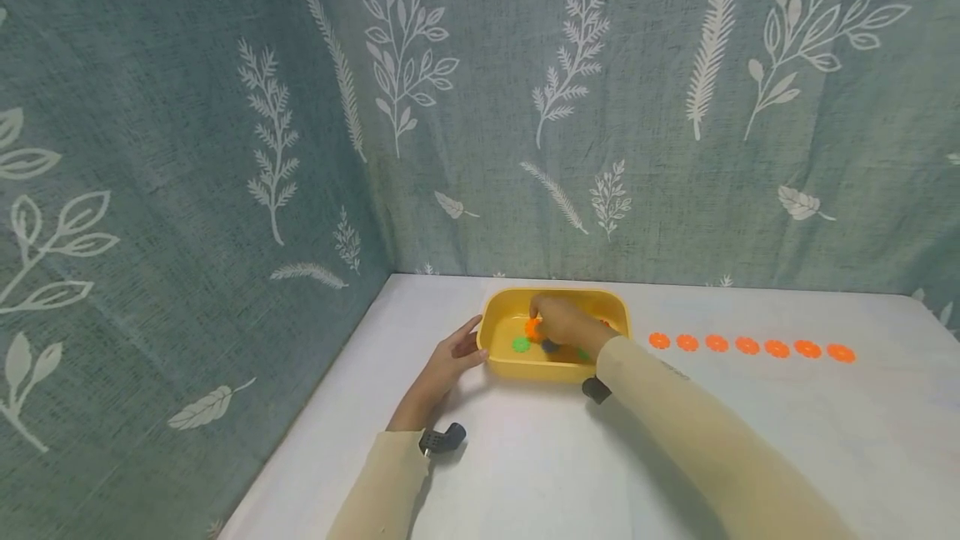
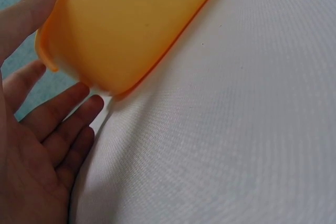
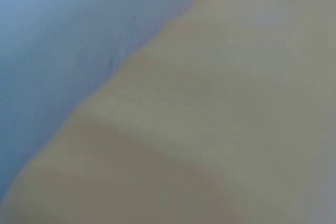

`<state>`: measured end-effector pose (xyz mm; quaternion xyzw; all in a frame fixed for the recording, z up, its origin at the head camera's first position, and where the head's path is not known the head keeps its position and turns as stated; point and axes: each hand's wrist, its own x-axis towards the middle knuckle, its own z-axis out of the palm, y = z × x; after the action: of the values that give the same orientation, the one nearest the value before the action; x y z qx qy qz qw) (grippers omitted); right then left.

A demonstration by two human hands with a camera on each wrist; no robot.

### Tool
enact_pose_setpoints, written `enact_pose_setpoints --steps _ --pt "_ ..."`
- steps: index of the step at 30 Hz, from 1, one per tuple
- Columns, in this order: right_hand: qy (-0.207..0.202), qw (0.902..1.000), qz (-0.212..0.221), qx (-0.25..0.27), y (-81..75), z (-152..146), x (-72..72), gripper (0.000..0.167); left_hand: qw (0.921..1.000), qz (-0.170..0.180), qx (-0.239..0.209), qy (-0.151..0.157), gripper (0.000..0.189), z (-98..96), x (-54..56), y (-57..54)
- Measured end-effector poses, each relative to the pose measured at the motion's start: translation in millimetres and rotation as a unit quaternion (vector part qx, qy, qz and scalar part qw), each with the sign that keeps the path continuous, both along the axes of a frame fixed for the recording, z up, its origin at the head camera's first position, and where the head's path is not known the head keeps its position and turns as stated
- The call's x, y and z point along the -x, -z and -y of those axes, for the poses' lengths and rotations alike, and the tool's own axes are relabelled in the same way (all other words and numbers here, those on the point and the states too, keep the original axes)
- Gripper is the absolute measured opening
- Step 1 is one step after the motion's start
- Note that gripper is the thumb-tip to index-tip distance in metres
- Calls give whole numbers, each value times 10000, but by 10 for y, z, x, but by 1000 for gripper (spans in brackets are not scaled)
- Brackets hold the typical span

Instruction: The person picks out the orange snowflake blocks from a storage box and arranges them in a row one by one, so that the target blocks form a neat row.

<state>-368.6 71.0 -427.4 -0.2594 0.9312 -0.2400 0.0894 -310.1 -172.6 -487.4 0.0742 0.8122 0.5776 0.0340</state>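
Note:
A yellow plastic tray [image 1: 551, 371] with raised walls stands near the back of the white table. My right hand [image 1: 562, 322] reaches inside it, fingers bent down and pinching an orange flower-shaped disc [image 1: 532, 329]. A green disc [image 1: 521, 344] and a dark blue disc [image 1: 551, 347] lie on the tray floor, the blue one partly under the hand. At the tray's left end is my left hand [image 1: 450, 359], fingers spread and loosely bent, with the thumb [image 2: 31, 17] at the rim in the left wrist view. The right wrist view shows mostly sleeve, not the fingers.
Several orange flower-shaped discs [image 1: 747, 346] lie in a row on the table [image 1: 750, 423] to the right of the tray. A leaf-patterned curtain [image 1: 487, 107] hangs behind the table and along its left edge. My right forearm crosses over the tray's right front corner.

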Motion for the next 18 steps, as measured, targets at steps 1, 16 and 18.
enact_pose_setpoints --steps 1,16,18 --pt "-12 10000 24 0 -21 -14 -9 19 10000 -8 -10 4 72 0 1 3" --pt "-383 9990 189 156 -298 -382 -89 23 9996 -175 -107 182 71 2 -17 -17" --pt "-274 9983 489 184 -321 -430 -76 24 9994 -213 -106 252 71 13 -24 -16"
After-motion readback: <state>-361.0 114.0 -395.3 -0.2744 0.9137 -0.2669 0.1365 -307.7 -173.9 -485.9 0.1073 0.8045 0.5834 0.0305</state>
